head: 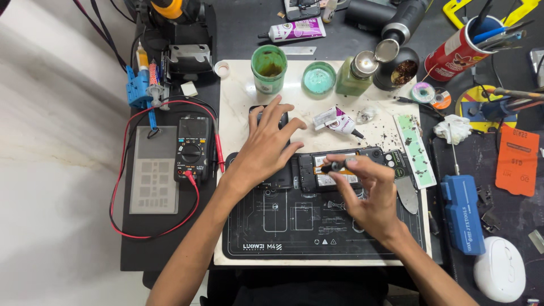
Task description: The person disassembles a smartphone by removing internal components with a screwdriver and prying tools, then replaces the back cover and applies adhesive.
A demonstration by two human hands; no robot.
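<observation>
left hand point(265, 148) fingers spread, flat on opened phone point(317, 170) left end | right hand point(368, 192) pinched on small dark tool point(334, 166), tip on phone | phone on black mat point(317, 226), long axis 9–3 o'clock, at 11 o'clock from right hand, nearer one

The phone point(334, 167) lies flat and lengthwise across the top edge of a black mat point(317, 226), its back cover off and its insides open to view. A pale battery with an orange strip fills the middle; the camera block sits at its right end. The left end is hidden under the left hand point(265, 148), which rests spread on it. The tool point(335, 166) is a short, dark, slim stick, pinched in the right hand point(371, 195) fingers and lying nearly level over the battery.
</observation>
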